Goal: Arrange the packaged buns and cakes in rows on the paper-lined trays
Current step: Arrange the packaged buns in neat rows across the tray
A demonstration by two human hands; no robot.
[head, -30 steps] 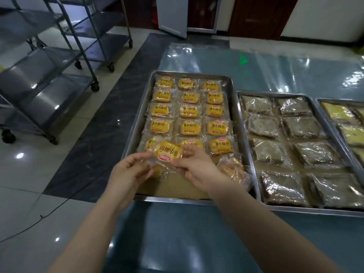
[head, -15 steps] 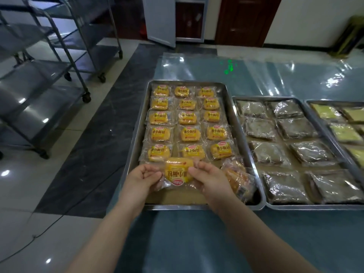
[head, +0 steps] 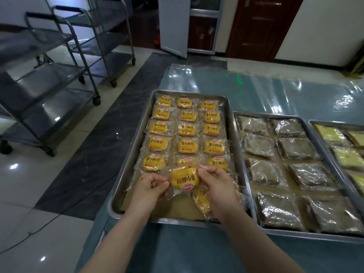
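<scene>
Head camera view: we are holding a wrapped bun (head: pixel 184 179) over the near end of the left tray (head: pixel 132 154), our left hand (head: pixel 147 191) and right hand (head: pixel 215 185) each pinching a wrapper edge. Rows of buns (head: pixel 187 129) are filling the tray beyond, and loose buns (head: pixel 203 201) are lying under our right hand.

The bare left hand (head: pixel 148 191) and the bare right hand (head: pixel 217 186) each continue into a bare forearm. The left forearm (head: pixel 120 237) and the right forearm (head: pixel 258 243) are slim and smooth, uncovered as far as the lower edge of the view. The fingernails are too small to judge.
</scene>
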